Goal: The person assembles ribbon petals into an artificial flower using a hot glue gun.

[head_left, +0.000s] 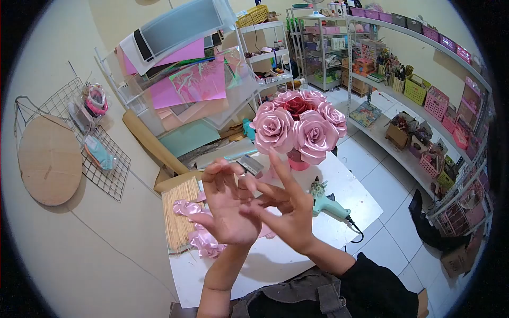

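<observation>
Both hands are raised over the white table point(260, 270). My left hand point(229, 204) has its palm turned up and its fingers spread and slightly curled, with nothing in it. My right hand point(286, 206) lies against the left palm and fingers, its own fingers apart and holding nothing. Behind them stands a bouquet of pink satin roses point(315, 132) around a red rose point(295, 106). Loose pink ribbon flowers point(205, 243) lie to the left, beside a bundle of thin wooden sticks point(178, 212). A mint glue gun point(330, 206) rests right of my right hand.
A small grey box point(250, 165) sits behind my hands. The glue gun's black cord point(358, 229) hangs near the table's right edge. Rolled brown paper point(154, 143) leans at the left. Metal shelves with baskets point(416, 89) stand on the right, beyond the tiled floor.
</observation>
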Demonstrator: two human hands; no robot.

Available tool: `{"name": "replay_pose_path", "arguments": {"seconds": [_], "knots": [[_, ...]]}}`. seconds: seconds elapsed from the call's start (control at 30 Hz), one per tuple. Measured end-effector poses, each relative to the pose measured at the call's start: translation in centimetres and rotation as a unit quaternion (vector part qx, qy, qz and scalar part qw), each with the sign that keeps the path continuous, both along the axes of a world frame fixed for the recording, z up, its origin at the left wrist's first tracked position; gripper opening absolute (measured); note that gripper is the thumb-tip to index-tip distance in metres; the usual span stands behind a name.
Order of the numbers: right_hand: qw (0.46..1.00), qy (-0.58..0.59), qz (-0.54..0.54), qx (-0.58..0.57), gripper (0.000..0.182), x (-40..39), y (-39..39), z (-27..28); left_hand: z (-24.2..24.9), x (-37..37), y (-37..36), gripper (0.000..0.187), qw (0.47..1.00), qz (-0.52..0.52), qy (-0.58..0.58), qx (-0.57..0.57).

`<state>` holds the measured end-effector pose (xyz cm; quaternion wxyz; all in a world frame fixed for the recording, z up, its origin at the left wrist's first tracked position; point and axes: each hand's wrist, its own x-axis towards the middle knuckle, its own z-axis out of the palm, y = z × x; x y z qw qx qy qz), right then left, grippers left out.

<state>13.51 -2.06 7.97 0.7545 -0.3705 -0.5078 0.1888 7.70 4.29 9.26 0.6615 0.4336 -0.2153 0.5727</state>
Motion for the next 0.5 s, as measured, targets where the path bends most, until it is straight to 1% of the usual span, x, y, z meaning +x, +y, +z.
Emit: {"name": "replay_pose_path", "arguments": {"seconds": [0.03,0.07,0.1,0.17,0.2,0.23,0.3,0.33,0.4,0.43,0.5], "knots": [[1.0,0.027,0.013,0.002,0.071,0.4,0.4,-0.1,0.0,0.1,-0.1,0.07,0.997,0.07,0.016,-0.008],[0.999,0.047,0.001,-0.017,0.063,0.9,0.5,0.0,-0.9,0.2,1.1,0.074,0.999,-0.01,-0.015,0.052],[0.999,0.046,0.001,-0.016,0.063,1.9,0.5,0.0,-0.7,0.2,0.8,0.074,0.998,-0.01,-0.016,0.052],[0.998,0.061,0.016,-0.022,0.055,4.0,0.3,0.0,-0.1,0.2,0.2,0.075,0.995,0.039,0.074,0.047],[0.997,0.075,0.01,-0.022,0.046,4.4,0.0,0.4,-0.1,0.0,0.6,0.075,0.997,-0.003,0.066,0.051],[0.997,0.073,0.009,-0.02,0.046,4.8,-0.4,0.6,0.0,-0.2,0.7,0.075,0.997,-0.005,0.063,0.052],[0.996,0.084,-0.012,-0.042,0.04,5.5,-1.1,0.8,0.3,-0.8,1.1,0.075,0.995,-0.085,0.049,-0.031],[0.995,0.09,-0.019,-0.042,0.035,5.7,-1.3,0.9,0.5,-1.1,1.4,0.075,0.995,-0.085,0.049,-0.03],[0.994,0.099,-0.024,-0.039,0.034,6.2,-1.5,0.6,1.2,-2.0,2.4,0.068,0.987,-0.145,0.033,-0.064],[0.993,0.108,-0.03,-0.037,0.032,6.5,-1.6,0.5,1.7,-2.7,2.8,0.068,0.987,-0.143,0.033,-0.063],[0.993,0.11,-0.042,-0.033,0.03,6.7,-1.7,0.5,2.8,-4.6,4.0,0.071,0.976,-0.159,0.116,-0.094]]}}
